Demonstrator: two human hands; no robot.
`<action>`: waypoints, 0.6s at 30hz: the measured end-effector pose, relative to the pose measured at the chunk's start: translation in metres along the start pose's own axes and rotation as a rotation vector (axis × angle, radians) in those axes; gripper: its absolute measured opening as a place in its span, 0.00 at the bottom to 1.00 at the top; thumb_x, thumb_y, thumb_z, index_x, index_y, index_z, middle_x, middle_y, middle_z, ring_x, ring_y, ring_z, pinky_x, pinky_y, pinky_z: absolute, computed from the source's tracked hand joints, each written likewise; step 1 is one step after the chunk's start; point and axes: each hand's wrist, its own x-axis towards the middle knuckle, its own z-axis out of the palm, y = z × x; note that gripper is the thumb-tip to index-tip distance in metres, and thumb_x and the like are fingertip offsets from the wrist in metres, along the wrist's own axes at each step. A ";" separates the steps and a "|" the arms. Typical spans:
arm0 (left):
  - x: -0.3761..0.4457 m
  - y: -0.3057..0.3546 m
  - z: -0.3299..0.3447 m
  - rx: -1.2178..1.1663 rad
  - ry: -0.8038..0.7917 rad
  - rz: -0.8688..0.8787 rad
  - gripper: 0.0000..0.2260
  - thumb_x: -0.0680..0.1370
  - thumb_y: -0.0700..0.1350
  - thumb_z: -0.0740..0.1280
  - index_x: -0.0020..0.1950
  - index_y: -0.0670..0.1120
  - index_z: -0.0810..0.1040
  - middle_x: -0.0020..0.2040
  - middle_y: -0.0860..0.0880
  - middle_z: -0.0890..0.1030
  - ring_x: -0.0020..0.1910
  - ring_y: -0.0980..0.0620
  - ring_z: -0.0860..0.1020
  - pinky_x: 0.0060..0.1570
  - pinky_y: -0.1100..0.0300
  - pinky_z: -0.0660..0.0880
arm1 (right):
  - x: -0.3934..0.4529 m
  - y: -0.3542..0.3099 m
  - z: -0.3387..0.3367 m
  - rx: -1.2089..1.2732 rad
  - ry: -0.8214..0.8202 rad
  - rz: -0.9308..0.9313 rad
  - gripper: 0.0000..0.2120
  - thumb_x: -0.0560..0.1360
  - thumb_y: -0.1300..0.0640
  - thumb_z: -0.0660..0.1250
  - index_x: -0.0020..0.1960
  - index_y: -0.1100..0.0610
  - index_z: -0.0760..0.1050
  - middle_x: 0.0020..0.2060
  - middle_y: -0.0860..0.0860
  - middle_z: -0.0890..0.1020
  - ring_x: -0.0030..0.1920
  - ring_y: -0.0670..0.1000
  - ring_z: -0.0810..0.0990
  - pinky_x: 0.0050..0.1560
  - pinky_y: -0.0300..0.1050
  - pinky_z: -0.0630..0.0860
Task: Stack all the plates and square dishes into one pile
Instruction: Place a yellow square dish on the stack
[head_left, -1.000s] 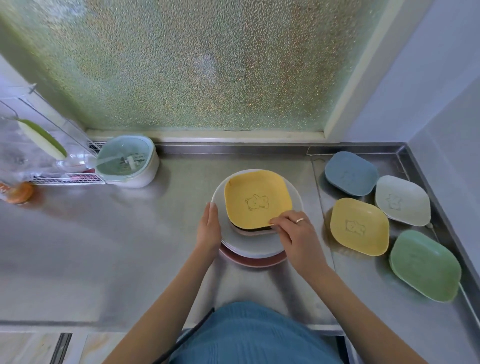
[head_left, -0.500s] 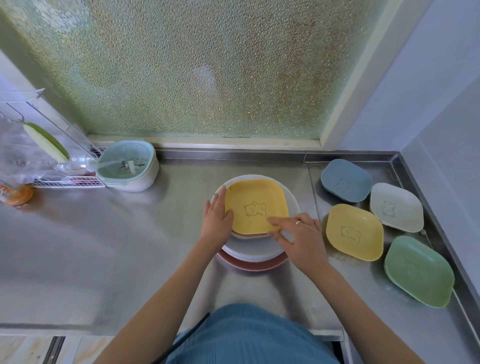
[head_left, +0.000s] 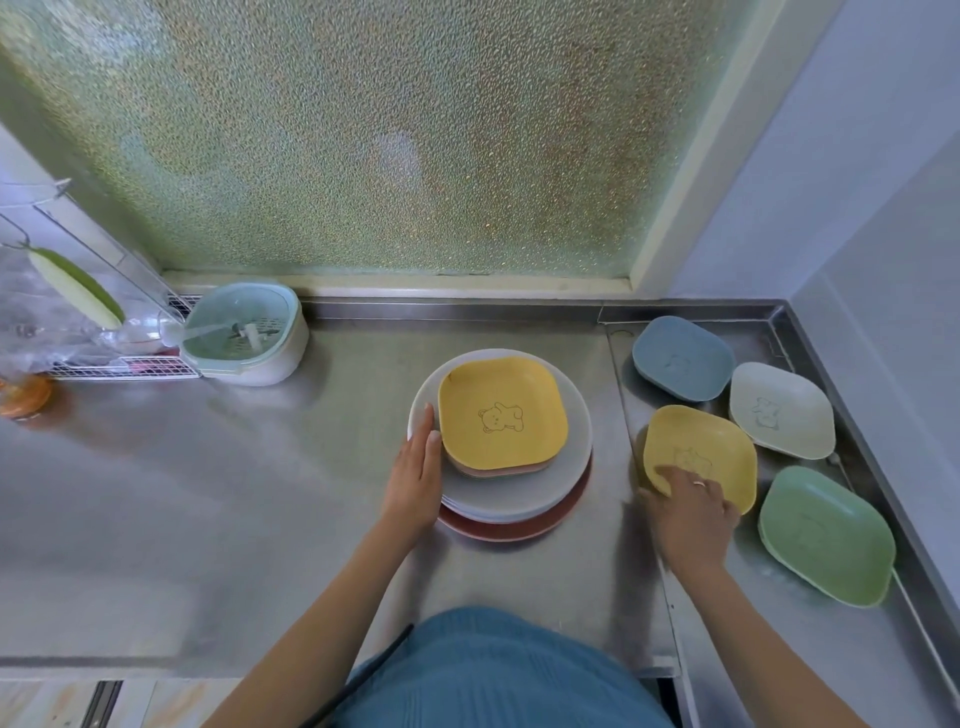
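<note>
While the left hand (head_left: 415, 475) lies flat-fingered against the pile (head_left: 501, 441) mid-surface to steady it, the right hand (head_left: 688, 506) curls onto the near rim of the loose yellow dish (head_left: 701, 449), likely next up.

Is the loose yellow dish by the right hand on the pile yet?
No. That yellow dish lies on the counter, right hand on its near edge.

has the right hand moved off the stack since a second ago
Yes. The right hand has gone rightward from the yellow square dish on top of the stack to the loose yellow square dish on the steel draining tray.
</note>
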 end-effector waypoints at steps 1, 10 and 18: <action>0.000 -0.001 0.000 0.007 -0.004 0.009 0.26 0.80 0.56 0.46 0.78 0.50 0.55 0.77 0.53 0.59 0.76 0.53 0.58 0.75 0.51 0.55 | -0.001 0.003 0.004 -0.073 -0.006 -0.036 0.14 0.78 0.51 0.60 0.63 0.51 0.73 0.61 0.53 0.78 0.64 0.57 0.69 0.61 0.54 0.61; 0.001 -0.007 0.004 0.015 -0.009 0.049 0.22 0.83 0.51 0.46 0.78 0.51 0.52 0.78 0.53 0.58 0.76 0.55 0.57 0.76 0.50 0.54 | 0.001 -0.003 0.003 -0.062 0.172 -0.161 0.08 0.73 0.66 0.63 0.48 0.56 0.77 0.46 0.56 0.82 0.49 0.60 0.75 0.45 0.50 0.64; -0.001 -0.007 0.002 0.057 -0.017 0.053 0.21 0.84 0.50 0.46 0.78 0.52 0.53 0.77 0.52 0.58 0.76 0.54 0.57 0.76 0.50 0.54 | -0.004 -0.050 -0.022 0.383 0.471 -0.419 0.08 0.74 0.64 0.60 0.44 0.62 0.78 0.38 0.58 0.80 0.43 0.58 0.72 0.40 0.50 0.70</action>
